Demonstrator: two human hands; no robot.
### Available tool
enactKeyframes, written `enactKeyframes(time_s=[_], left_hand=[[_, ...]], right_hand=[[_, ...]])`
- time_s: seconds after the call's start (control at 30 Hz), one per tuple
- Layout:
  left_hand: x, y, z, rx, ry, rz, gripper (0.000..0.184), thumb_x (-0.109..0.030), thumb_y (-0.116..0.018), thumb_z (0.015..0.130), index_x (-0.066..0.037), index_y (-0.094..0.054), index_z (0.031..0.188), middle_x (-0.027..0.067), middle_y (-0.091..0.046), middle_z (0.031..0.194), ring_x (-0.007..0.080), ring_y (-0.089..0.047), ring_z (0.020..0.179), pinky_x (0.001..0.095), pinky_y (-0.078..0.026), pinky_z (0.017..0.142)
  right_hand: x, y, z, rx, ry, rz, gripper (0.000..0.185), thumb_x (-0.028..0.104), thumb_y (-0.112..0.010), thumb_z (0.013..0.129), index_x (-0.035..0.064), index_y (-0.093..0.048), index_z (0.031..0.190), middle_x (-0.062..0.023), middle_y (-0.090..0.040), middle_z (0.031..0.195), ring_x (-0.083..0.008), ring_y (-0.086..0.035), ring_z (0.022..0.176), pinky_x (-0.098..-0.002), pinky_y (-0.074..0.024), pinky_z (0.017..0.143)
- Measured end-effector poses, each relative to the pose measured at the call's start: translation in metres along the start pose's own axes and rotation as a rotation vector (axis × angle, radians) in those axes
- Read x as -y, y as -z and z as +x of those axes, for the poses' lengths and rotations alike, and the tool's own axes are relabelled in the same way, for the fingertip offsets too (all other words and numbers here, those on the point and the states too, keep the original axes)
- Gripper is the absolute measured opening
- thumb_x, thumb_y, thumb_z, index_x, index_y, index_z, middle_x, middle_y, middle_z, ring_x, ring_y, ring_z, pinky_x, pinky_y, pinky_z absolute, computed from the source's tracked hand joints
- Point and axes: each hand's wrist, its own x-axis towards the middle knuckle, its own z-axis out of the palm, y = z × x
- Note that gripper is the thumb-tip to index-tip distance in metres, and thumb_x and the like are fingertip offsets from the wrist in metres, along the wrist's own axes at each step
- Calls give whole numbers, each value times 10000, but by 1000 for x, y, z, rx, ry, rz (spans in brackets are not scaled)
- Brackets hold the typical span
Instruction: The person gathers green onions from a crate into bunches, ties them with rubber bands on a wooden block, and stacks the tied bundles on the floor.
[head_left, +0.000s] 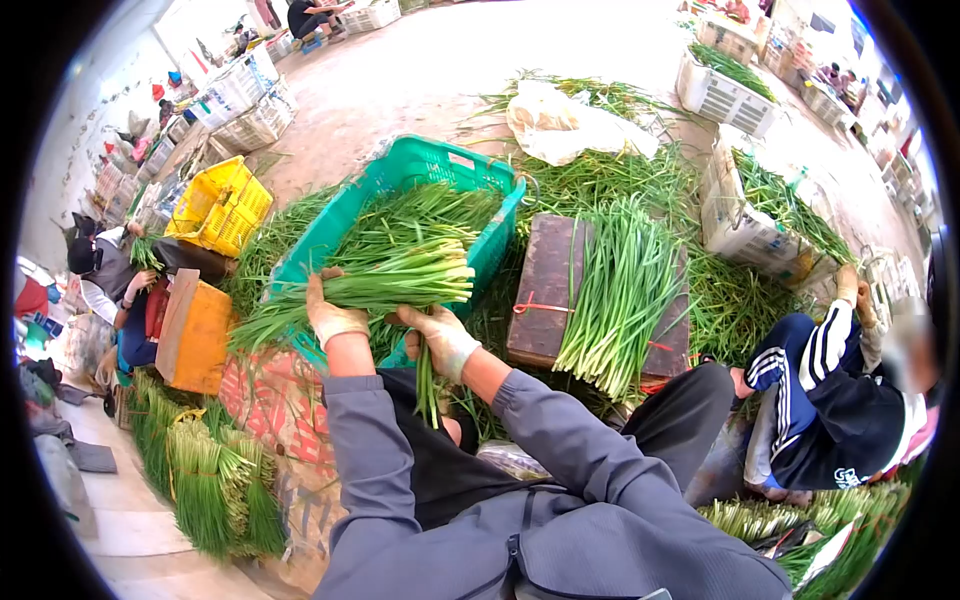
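My left hand (335,315) is closed round a thick bunch of garlic chives (405,280), held sideways with its pale cut ends to the right. My right hand (441,338) touches the underside of that bunch near the pale ends. A few separate chives (425,388) hang down from my right hand, gripped in its fingers. Both hands wear pale coverings that leave the fingers bare. Just beyond them is a green plastic crate (300,250) with more chives in it. To the right, a loose pile of chives (625,300) lies across a dark wooden board (545,275) with red ties.
Loose greens (600,180) cover the floor around the board, with a clear plastic bag (565,125) on top. White crates (730,205) stand right, a yellow crate (222,205) left. Tied bunches (205,480) lie lower left. One person (840,400) sits close right, another (115,275) left.
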Motion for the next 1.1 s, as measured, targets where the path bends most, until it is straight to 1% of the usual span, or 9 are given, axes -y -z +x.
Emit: enactKeyframes(time_s=[0.1,0.23,0.5,0.6,0.63,0.73,0.83,0.9,1.1], left_hand=[[-10,0,-5,20,-7,-13,242,-357,-507,1000,-132,-574,942,14,-609,821,225,-576,776,627,-487,881],[-23,4,-4,29,-56,11,233,-364,-502,1007,-150,-569,944,-4,-609,822,218,-569,753,689,-466,913],[-30,-1,-3,-58,-117,-22,218,-345,-518,1006,-145,-574,942,14,-626,858,219,-582,784,616,-490,894],[-37,5,0,-8,-99,-72,248,-362,-489,1016,-138,-576,954,17,-624,866,229,-585,808,643,-477,908],[-40,13,7,17,-113,-76,259,-369,-480,1019,-136,-577,959,18,-623,870,232,-588,817,659,-471,911],[-41,19,16,22,-114,-51,271,-381,-471,1022,-135,-575,978,18,-623,882,247,-601,848,658,-463,930],[-28,7,9,-27,-79,-34,277,-389,-471,1021,-136,-575,979,13,-625,884,259,-608,867,652,-453,944],[-18,4,3,37,-41,-57,278,-395,-477,1019,-140,-580,977,10,-628,887,256,-606,864,650,-451,947],[-16,10,4,28,-89,8,268,-393,-489,1017,-143,-570,963,12,-626,890,249,-598,849,639,-466,923]], right_hand=[[4,-3,0,-55,51,-27,169,202,-681,933,64,-606,996,-32,-587,767,-97,-505,557,-273,-443,499],[3,30,-15,-136,50,1,132,170,-671,939,71,-599,988,-27,-587,759,-86,-500,552,-264,-446,499],[8,52,-29,-159,18,-49,88,174,-614,963,100,-577,992,-23,-574,729,-92,-453,519,-240,-334,438],[10,69,-29,-356,101,33,71,150,-559,960,127,-567,1026,-25,-564,749,-104,-474,528,-250,-318,409],[14,77,-26,-409,172,78,89,154,-560,950,116,-561,1031,-51,-630,841,-116,-498,553,-250,-332,418],[36,72,-28,-341,221,3,117,118,-574,925,86,-558,1036,-104,-689,1072,-124,-530,612,-248,-388,469],[45,50,-30,-117,188,-257,219,63,-642,877,72,-564,1082,-46,-639,889,-114,-541,616,-238,-436,512],[45,21,-20,14,235,-15,195,65,-686,866,68,-592,1037,-17,-597,807,-109,-539,587,-234,-451,525],[36,10,-3,-58,3,197,172,65,-707,879,61,-593,1008,-22,-594,825,-108,-523,594,-239,-409,476]])
